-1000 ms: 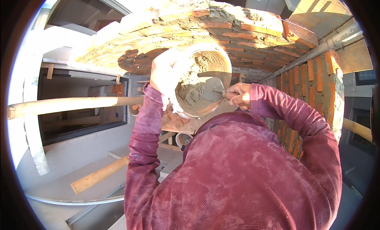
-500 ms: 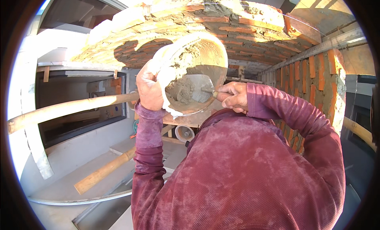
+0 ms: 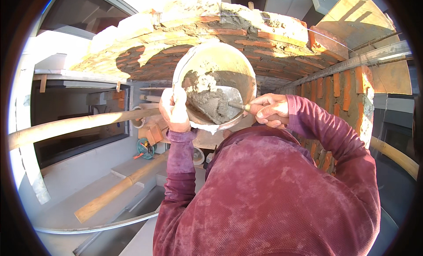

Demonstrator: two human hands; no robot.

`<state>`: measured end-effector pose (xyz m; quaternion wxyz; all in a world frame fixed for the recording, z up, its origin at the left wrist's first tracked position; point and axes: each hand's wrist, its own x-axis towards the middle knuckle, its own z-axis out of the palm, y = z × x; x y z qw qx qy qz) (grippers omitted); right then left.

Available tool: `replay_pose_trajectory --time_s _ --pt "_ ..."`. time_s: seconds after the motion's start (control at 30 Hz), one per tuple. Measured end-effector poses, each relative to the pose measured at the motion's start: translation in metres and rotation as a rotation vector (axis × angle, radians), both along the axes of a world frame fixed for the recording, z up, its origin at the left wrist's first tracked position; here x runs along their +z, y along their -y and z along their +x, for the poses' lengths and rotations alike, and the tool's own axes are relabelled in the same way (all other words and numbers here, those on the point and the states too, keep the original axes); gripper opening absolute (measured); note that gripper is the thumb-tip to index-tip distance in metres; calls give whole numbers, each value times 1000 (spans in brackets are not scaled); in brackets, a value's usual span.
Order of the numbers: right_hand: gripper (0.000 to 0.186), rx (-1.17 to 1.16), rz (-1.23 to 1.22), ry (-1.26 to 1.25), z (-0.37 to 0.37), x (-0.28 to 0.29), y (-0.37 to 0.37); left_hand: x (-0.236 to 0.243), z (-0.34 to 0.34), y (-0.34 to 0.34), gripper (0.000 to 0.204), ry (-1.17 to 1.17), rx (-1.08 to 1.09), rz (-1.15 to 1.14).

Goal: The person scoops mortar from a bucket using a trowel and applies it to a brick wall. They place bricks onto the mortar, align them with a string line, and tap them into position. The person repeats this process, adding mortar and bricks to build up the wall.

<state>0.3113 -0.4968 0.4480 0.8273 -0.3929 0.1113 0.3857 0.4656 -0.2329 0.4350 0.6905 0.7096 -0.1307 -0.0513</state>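
My left hand (image 3: 175,112) grips the left side of a round bucket (image 3: 233,57), its fingers at the rim, tipping it toward me. Wet grey mortar (image 3: 198,83) lies inside, partly in sunlight. My right hand (image 3: 269,111) holds the wooden handle of a trowel (image 3: 232,97); the blade sits in the bucket with a heap of mortar on and beside it. A little mortar or paste hangs on the bucket's lower rim.
A rough curved brick wall (image 3: 277,44) crosses behind the bucket, with a string along its top. Another brick wall (image 3: 346,90) stands at right. A bamboo pole (image 3: 83,123) spans the left. Lower left are stacked bricks (image 3: 154,134) and a teal round object (image 3: 144,148).
The bucket's opening looks rounder and more turned toward me. My left hand has shifted lower along its side. The trowel and my right hand have moved slightly, with more mortar now gathered on the blade.
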Motion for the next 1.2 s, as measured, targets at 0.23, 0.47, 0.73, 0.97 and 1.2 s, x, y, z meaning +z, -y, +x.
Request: replay_pose_trajectory --time_s 0.23,0.47,0.73,0.97,1.2 --pt "30 -24 -43 77 -9 14 62 -19 -4 33 7 -47 87 -126" --pt "36 -157 -410 144 -8 118 146 -59 -3 64 24 -175 143 -218" --pt "21 26 -1466 632 31 130 208 -74 -22 86 25 -199 196 -108" --pt "51 351 -2111 535 27 67 166 -102 -33 115 27 -247 179 -19" --pt "43 -278 -1873 872 -41 90 161 -111 -34 133 24 -331 125 -91"
